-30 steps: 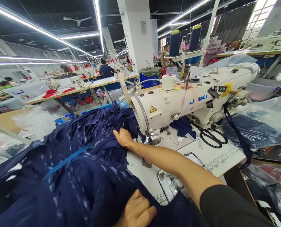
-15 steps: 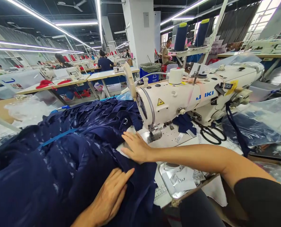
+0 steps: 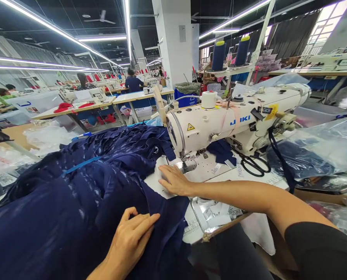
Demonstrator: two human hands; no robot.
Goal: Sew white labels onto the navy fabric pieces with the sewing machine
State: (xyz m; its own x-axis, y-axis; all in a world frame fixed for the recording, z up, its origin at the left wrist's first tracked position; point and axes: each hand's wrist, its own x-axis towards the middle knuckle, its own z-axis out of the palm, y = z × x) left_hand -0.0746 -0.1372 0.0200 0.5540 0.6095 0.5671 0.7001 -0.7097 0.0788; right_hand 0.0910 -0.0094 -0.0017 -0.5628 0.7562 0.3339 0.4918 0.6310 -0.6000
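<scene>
Navy garment fabric (image 3: 103,194) lies in a big heap over the left of the work table. My left hand (image 3: 129,235) is low on the heap, its fingers bent and pressed together on a fold of the cloth; the fingertips are partly hidden. My right hand (image 3: 175,181) lies flat with fingers stretched on the white machine bed, at the cloth's edge and just left of the needle plate (image 3: 188,166). Nothing shows in its grip. The sewing machine (image 3: 208,124) stands beyond it. A blue strip (image 3: 81,165) lies across the heap.
Black scissors (image 3: 255,165) and a navy scrap (image 3: 220,151) rest by the machine's base. A tray of labels (image 3: 217,214) sits at the front edge. Navy pieces in clear plastic (image 3: 304,155) lie to the right. Other people sit at machines farther back.
My right hand has slid off the cloth's edge onto the machine bed, baring more white surface. My left hand's fingers have curled more. The view has shifted slightly.
</scene>
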